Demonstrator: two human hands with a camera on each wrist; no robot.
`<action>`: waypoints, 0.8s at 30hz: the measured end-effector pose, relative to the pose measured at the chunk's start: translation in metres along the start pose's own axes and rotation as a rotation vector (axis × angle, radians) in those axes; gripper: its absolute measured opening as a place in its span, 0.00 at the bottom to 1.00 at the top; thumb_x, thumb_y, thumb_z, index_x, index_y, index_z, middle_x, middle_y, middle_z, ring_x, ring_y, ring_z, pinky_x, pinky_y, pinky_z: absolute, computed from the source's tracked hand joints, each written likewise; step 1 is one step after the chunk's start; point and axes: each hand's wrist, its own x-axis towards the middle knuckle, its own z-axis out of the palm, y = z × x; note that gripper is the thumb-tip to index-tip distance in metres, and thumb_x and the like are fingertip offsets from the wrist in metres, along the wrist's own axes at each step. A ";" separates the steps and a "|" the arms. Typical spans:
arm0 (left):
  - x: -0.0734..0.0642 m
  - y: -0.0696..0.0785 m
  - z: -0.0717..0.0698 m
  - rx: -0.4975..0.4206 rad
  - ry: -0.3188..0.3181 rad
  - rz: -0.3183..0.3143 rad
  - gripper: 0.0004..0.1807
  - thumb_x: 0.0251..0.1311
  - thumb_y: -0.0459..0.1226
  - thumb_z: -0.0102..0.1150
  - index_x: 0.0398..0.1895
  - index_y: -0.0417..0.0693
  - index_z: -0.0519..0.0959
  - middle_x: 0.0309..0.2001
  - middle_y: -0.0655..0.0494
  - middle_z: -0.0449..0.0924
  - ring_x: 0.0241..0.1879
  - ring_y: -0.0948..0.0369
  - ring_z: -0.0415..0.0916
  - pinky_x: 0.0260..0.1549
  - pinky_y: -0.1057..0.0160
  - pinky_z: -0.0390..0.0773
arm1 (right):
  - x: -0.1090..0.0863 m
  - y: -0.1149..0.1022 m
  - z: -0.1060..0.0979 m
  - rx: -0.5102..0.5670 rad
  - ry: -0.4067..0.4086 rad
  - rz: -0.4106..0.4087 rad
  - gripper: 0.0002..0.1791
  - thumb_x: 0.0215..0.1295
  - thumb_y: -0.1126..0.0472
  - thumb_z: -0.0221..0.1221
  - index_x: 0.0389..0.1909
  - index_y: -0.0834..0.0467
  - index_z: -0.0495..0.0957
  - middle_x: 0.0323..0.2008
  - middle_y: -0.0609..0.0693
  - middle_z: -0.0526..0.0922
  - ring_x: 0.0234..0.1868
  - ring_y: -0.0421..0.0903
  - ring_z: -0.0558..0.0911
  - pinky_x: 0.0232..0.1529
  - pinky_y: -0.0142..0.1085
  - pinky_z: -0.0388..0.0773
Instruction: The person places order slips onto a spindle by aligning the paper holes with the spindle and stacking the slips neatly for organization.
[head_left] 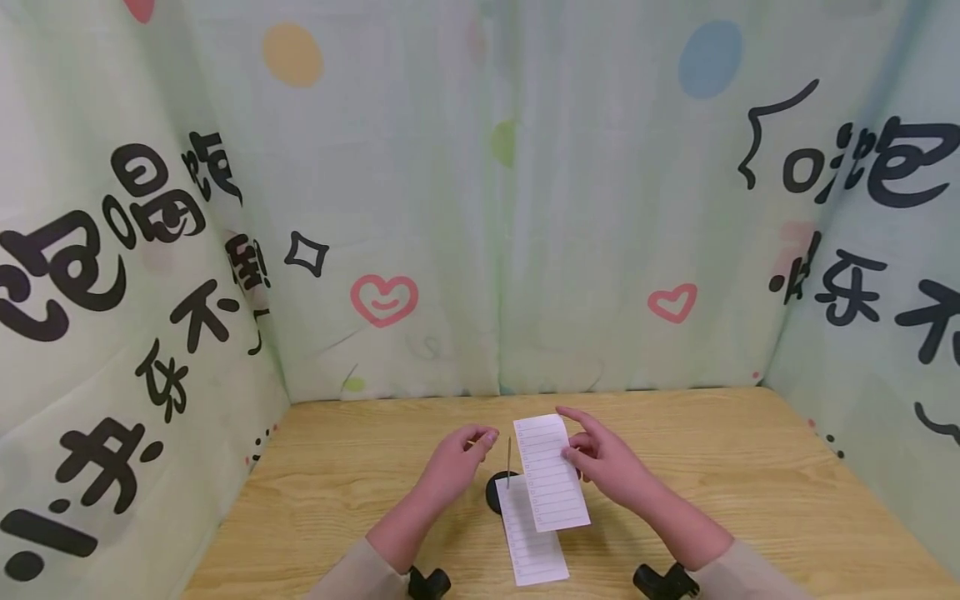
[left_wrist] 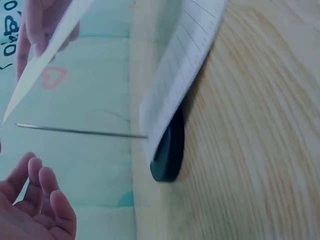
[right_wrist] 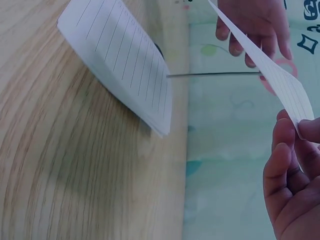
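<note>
My right hand [head_left: 606, 460] pinches a lined white paper sheet [head_left: 551, 477] by its right edge, thumb against the front. The sheet hangs above the table, close to the tip of an upright metal spike [left_wrist: 82, 132]. That spike rises from a round black base [left_wrist: 172, 155], making a paper spike. A stack of lined sheets [right_wrist: 117, 55] is pierced on it near the bottom and slants from the base down toward the table. My left hand [head_left: 457, 458] is held to the left of the spike, holding nothing, its fingers [left_wrist: 49, 180] loosely bent.
All this stands over a light wood-grain table [head_left: 360, 467]. A pale green curtain [head_left: 450, 208] printed with hearts, dots and black characters closes off the back and both sides. Black wrist devices [head_left: 429, 582] show below each forearm.
</note>
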 end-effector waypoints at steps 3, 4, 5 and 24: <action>0.003 0.003 0.002 -0.075 0.030 -0.021 0.21 0.71 0.55 0.51 0.51 0.52 0.82 0.44 0.56 0.80 0.41 0.57 0.76 0.38 0.56 0.73 | 0.002 -0.001 0.006 0.020 -0.017 -0.005 0.33 0.71 0.67 0.57 0.74 0.54 0.59 0.37 0.53 0.83 0.29 0.51 0.76 0.27 0.34 0.72; 0.004 0.004 0.003 -0.088 0.037 -0.020 0.20 0.70 0.55 0.52 0.50 0.52 0.83 0.43 0.56 0.80 0.40 0.58 0.75 0.38 0.57 0.73 | 0.002 -0.001 0.008 0.026 -0.020 -0.006 0.33 0.71 0.67 0.57 0.74 0.54 0.59 0.37 0.53 0.83 0.29 0.51 0.76 0.27 0.35 0.72; 0.005 0.005 0.005 -0.097 0.044 -0.016 0.20 0.70 0.54 0.53 0.49 0.51 0.83 0.42 0.55 0.81 0.40 0.58 0.76 0.37 0.57 0.73 | 0.002 0.000 0.009 0.031 -0.024 -0.005 0.33 0.71 0.67 0.57 0.74 0.54 0.59 0.37 0.52 0.83 0.29 0.51 0.76 0.26 0.34 0.72; 0.010 0.014 0.012 -0.078 0.021 0.001 0.13 0.65 0.49 0.62 0.35 0.50 0.82 0.35 0.57 0.78 0.35 0.58 0.72 0.33 0.59 0.73 | 0.007 -0.001 0.023 0.024 -0.030 0.025 0.32 0.72 0.68 0.55 0.74 0.53 0.60 0.37 0.51 0.84 0.28 0.48 0.76 0.26 0.34 0.71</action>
